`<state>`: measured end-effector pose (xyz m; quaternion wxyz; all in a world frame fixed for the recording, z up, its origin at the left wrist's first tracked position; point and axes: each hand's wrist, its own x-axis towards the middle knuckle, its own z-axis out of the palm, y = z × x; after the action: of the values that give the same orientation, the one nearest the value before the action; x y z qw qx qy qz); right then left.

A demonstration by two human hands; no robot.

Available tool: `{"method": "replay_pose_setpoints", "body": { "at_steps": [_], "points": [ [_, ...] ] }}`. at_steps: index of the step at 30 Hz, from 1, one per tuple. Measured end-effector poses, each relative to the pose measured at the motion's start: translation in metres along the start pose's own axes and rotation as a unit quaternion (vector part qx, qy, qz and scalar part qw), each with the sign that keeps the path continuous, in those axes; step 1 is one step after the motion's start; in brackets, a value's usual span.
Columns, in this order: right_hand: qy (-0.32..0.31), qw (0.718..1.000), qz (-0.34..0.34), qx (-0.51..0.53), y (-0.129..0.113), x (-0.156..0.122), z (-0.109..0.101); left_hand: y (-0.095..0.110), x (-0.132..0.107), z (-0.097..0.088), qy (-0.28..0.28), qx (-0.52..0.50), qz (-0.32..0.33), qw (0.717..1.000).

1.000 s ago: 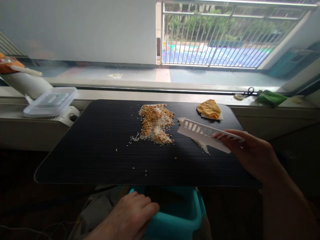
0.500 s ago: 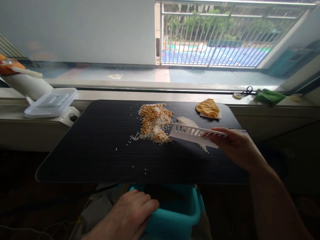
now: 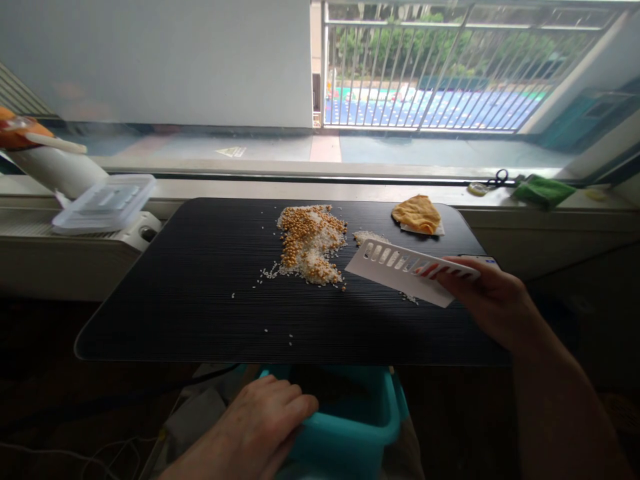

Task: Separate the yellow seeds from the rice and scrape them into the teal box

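Observation:
My right hand (image 3: 487, 297) is closed on a flat white plastic scraper (image 3: 395, 283) with a row of slots along its upper edge. It is tilted above the right half of the black table (image 3: 185, 280) and partly hides a smaller rice pile (image 3: 369, 237). Left of the scraper lies a mixed heap of white rice and round yellow-brown beans (image 3: 311, 245), with stray grains around it. One bean (image 3: 343, 289) sits apart near the scraper's left end. Below the table's front edge, my left hand (image 3: 267, 413) grips the rim of a turquoise bin (image 3: 350, 432).
A folded yellow cloth (image 3: 417, 213) rests on the table's far right corner. A phone-like object (image 3: 477, 259) lies by the right edge, partly behind my right hand. On the sill are scissors (image 3: 499, 178) and a green cloth (image 3: 544, 191). A clear plastic lid (image 3: 107, 203) is at left.
My right hand has moved the scraper rightward and slightly toward me, away from the mixed heap. More of the scraper's flat face now shows. My left hand stays on the bin's rim.

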<state>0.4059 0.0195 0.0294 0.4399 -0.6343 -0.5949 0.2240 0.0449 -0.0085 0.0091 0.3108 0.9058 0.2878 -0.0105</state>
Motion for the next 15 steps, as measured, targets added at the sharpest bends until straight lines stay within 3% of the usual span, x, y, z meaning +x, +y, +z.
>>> {"method": "replay_pose_setpoints", "body": {
  "at_steps": [7,15],
  "points": [
    [-0.013,0.998,0.047,0.033,-0.001,0.015,0.012,-0.002,-0.003,0.005,-0.002,-0.008,-0.007,1.0],
    [-0.003,0.999,0.034,0.012,0.0,-0.001,-0.004,-0.003,-0.004,0.006,0.02,-0.017,0.004,1.0]
  ]
}}
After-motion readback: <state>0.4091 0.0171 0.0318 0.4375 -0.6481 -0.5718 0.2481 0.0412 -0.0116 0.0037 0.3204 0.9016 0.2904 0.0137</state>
